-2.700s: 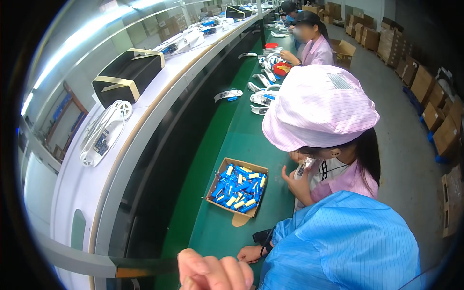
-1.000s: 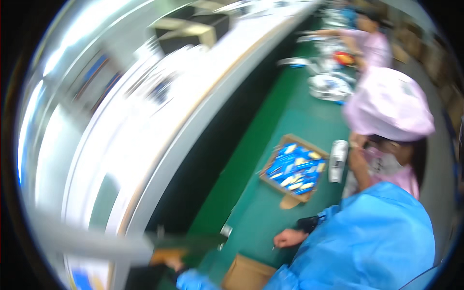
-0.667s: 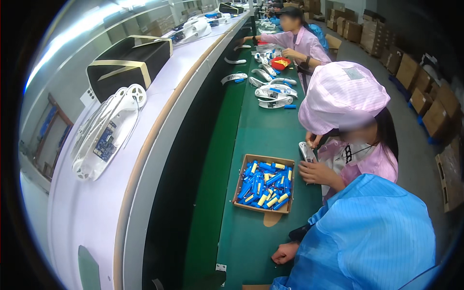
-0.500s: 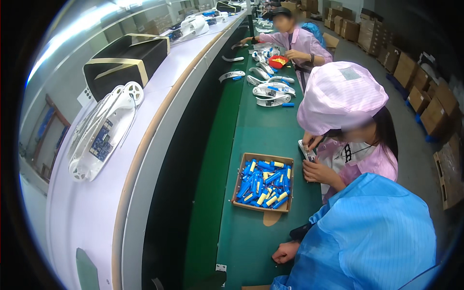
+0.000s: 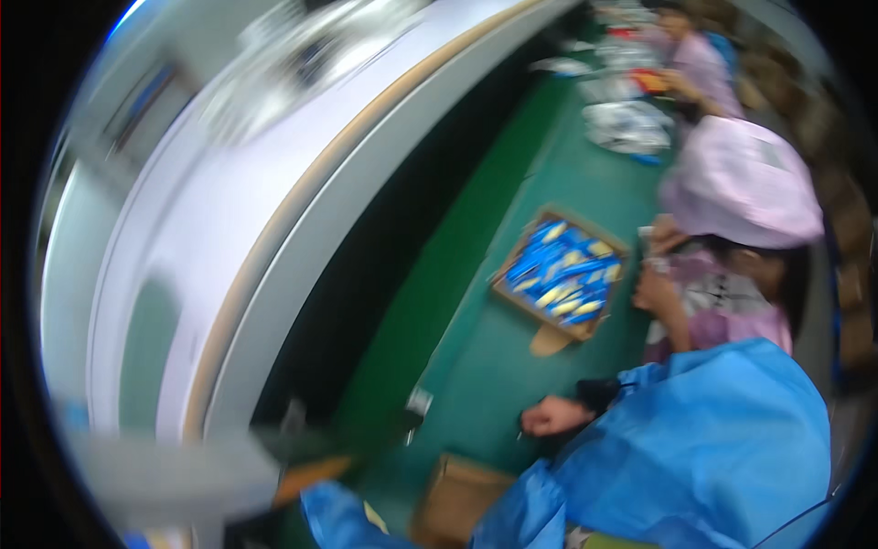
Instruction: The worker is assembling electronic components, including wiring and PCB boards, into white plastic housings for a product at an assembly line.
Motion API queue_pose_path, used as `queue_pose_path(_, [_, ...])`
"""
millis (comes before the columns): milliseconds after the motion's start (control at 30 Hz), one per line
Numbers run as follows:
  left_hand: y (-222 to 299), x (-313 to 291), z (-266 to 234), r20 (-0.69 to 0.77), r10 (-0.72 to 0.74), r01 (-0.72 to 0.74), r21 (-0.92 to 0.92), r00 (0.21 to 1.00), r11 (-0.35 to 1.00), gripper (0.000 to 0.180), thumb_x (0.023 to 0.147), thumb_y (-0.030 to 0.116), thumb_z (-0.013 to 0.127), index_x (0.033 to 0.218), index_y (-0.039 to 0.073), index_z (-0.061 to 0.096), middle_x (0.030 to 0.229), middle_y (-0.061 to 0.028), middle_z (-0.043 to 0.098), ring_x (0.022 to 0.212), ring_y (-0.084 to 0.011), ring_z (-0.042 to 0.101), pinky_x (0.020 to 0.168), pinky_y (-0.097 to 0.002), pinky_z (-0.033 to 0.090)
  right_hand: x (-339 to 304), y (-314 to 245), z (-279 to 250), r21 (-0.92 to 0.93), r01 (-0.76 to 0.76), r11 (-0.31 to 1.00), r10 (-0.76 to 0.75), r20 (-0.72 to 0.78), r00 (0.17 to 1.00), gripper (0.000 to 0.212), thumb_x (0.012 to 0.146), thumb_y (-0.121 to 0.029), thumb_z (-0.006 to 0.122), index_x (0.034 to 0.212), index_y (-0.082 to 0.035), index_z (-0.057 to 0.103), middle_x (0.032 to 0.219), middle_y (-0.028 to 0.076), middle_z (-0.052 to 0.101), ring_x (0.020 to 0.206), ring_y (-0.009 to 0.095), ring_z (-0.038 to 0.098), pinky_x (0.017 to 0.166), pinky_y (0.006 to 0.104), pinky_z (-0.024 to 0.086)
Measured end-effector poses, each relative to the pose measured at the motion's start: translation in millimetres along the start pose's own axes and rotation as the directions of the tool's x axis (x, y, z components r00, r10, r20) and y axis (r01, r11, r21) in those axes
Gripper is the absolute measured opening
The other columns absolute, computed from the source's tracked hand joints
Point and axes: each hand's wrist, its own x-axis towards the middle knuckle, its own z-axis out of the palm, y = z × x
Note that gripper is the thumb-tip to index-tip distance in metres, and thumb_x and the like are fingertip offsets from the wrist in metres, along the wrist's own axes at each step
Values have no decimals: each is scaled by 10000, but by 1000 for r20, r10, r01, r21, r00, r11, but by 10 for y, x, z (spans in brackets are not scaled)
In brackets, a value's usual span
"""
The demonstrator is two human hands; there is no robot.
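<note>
Blue sleeve point(image 5: 704, 421), R hand point(image 5: 554, 416) curled at bench point(image 5: 485, 403), nr ctn point(image 5: 528, 309), can't tell grip, L hand unseen

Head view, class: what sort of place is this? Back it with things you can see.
Probably a factory assembly line: a long green bench, two people in pink along one side, and a cardboard box full of small blue-and-yellow parts.

A head-worn fisheye looks down from above the nearer stretch of the green surface point(image 5: 594, 188), facing along it, its long edges receding ahead and rightward. A blue-clad shoulder point(image 5: 713, 430) at the right-hand long edge looms close; the carton point(image 5: 538, 314) lies farther off, the surface's distant stretch farthest.
</note>
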Motion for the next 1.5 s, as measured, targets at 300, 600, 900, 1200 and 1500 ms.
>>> queue_pose_path(300, [148,236,312,-439,293,-261,133,849,956,480,785,292,599,1181,49,480,996,-191,594,942,-324,596,737,-529,486,-40,-253,-21,230,-261,938,275,-30,961,132,918,-103,500,810,-50,554,592,-47,473,535,25,410,463,219,320])
queue_pose_path(600, [450,-285,-138,-69,-323,303,-207,944,930,461,782,296,595,1137,23,488,987,-223,575,864,-345,606,690,-500,507,-20,-191,-22,159,-213,964,214,11,977,127,899,-122,529,811,-42,574,545,-35,477,458,35,422,423,220,323])
queue_pose_path(900, [1177,-1877,-1852,347,-275,-143,-361,897,-921,369,964,339,404,1184,60,504,1161,-186,545,1107,-386,516,960,-525,391,164,-629,-248,525,-105,845,167,-72,983,137,900,-140,539,830,-24,561,591,-6,492,469,58,448,414,209,339])
queue_pose_path(1200, [2410,-3480,-2823,59,176,184,-195,983,-963,510,985,340,315,1405,53,278,1344,-260,398,1158,-398,488,986,-506,401,-221,-2076,-399,400,256,880,-311,80,947,147,912,-139,566,873,2,583,660,-14,514,536,31,442,464,187,342])
queue_pose_path(1500, [2690,-3580,-2946,40,233,235,-288,972,-929,499,978,344,313,1376,43,342,1291,-263,461,1009,-347,573,885,-471,463,-529,-2136,-459,372,293,881,-345,79,935,131,907,-117,568,858,4,580,688,-14,528,540,17,435,468,179,339])
